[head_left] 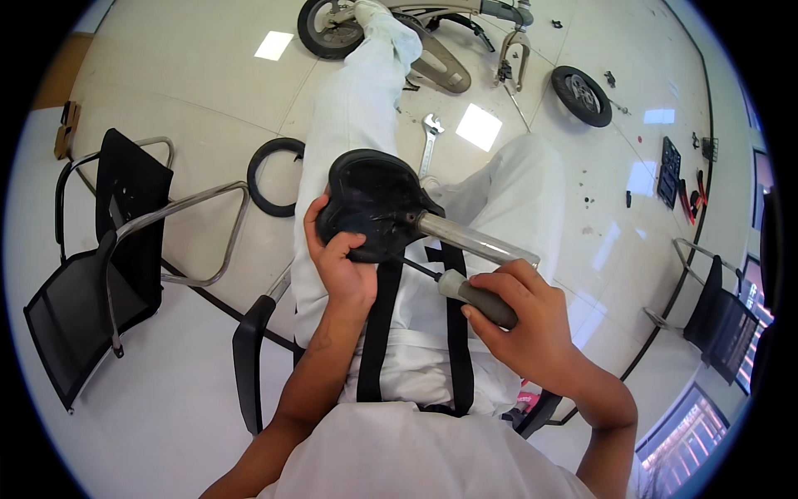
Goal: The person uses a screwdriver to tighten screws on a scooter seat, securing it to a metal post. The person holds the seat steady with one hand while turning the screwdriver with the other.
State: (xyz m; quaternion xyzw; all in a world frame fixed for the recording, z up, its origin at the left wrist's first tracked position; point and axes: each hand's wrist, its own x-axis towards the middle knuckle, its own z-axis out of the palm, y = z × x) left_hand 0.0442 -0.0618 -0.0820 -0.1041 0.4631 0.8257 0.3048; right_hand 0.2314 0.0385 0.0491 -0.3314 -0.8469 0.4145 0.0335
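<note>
Over my lap lies a black bicycle saddle [366, 200], its hollow underside facing up. A shiny metal seat post [478, 239] runs from it toward the right. My left hand [342, 270] grips the saddle's near left edge, the thumb on the underside and fingers around the rim. In my right hand [528, 316] is a screwdriver [474, 297] with a grey and dark handle. Its shaft points left toward the saddle's near side; whether the tip touches the saddle I cannot tell.
A partly dismantled small bike [440, 62] lies ahead on the tiled floor. Around it are a loose wheel [581, 96], a tyre [259, 179], an adjustable wrench [429, 143] and a black tool case [668, 172]. Black chairs [133, 216] stand at the left and right.
</note>
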